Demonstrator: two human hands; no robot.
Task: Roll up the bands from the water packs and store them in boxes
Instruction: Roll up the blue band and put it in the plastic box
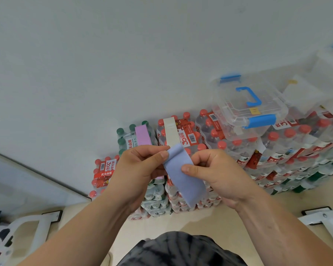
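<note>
A blue-lilac band hangs between my hands in front of the stacked water packs. My left hand pinches its curled top end between thumb and fingers. My right hand pinches the band's right edge a little lower, thumb on its front face. The band's lower end dangles free. A pink band lies over a green-capped water pack, and a cream band lies over a red-capped pack. A clear storage box with blue handle and latches sits closed on top of the packs at the right.
Water packs are stacked against a white wall, highest at the right. A second clear box stands behind the first. White metal frame legs stand on the floor at the left and right.
</note>
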